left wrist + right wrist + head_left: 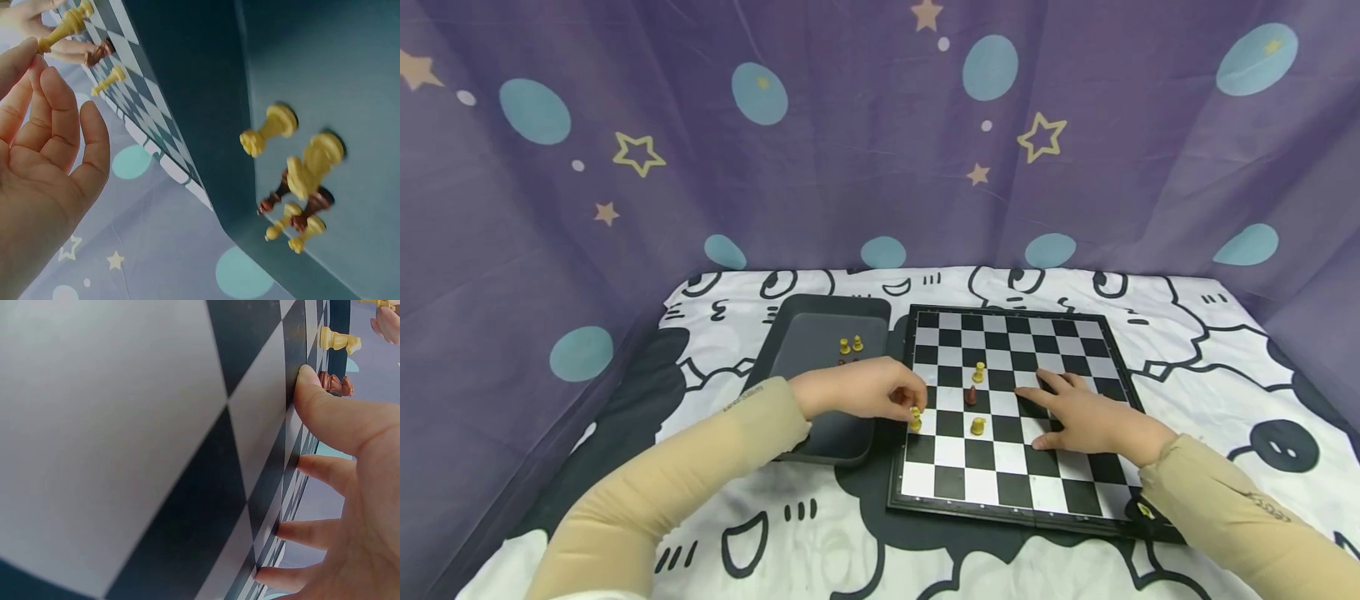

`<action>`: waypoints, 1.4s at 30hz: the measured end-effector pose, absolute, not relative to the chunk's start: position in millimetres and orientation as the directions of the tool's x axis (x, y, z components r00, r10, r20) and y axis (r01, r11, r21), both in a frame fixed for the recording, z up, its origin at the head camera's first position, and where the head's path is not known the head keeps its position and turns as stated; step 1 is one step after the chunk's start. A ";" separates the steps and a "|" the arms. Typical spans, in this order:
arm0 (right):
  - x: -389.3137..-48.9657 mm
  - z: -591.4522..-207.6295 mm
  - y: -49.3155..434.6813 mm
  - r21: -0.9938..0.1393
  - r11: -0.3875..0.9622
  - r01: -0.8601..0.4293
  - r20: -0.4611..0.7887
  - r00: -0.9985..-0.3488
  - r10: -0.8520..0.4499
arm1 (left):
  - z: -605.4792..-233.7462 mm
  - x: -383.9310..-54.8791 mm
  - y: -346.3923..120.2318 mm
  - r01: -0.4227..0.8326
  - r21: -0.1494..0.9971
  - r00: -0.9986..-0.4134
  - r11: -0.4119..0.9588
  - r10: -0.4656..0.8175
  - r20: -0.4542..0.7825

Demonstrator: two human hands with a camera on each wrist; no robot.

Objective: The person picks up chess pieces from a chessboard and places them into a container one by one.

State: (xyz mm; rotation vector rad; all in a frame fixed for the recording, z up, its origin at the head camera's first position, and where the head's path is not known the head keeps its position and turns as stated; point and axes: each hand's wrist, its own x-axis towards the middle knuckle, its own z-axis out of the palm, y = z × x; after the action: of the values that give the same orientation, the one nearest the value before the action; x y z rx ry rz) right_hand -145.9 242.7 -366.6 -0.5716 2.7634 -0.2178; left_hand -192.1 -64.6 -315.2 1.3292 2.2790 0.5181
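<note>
My left hand (868, 390) pinches a tall yellow chess piece (67, 26) by one end between thumb and fingertip, over the left edge of the chessboard (1009, 457). The other fingers are spread loosely. My right hand (1092, 421) has its fingers spread, fingertips on the squares right of the middle. Between the hands stand a yellow knight (340, 341), a reddish-brown knight (336, 384) and, farther back, another yellow piece (979, 372).
A dark grey tray (842, 305) sits left of the board, partly hidden by my left forearm. Several yellow pieces (317, 161) and reddish-brown pieces (320, 201) stand in it. A black-and-white cartoon cloth (820, 525) lies underneath; a purple curtain (880, 183) hangs behind.
</note>
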 end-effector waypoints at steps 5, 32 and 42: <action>-145.7 -365.9 242.6 -0.210 0.907 -0.364 -0.260 -0.874 -0.411 | -309.2 -194.0 -75.0 0.696 0.525 -0.474 0.490 0.863 -0.177; -145.0 -365.1 241.1 -0.198 0.915 -0.351 -0.273 -0.877 -0.395 | -293.9 -233.6 -141.2 0.576 0.506 -0.700 0.641 0.707 -0.099; -144.8 -366.0 241.3 -0.196 0.913 -0.357 -0.267 -0.877 -0.400 | -310.1 -258.5 -157.4 0.539 0.504 -0.741 0.675 0.664 -0.097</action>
State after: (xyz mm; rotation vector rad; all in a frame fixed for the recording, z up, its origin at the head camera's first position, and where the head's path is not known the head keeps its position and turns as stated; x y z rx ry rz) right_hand -144.8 241.3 -366.0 -0.5625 2.7723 -0.2018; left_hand -258.5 -157.4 -310.1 0.9615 2.6183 0.6599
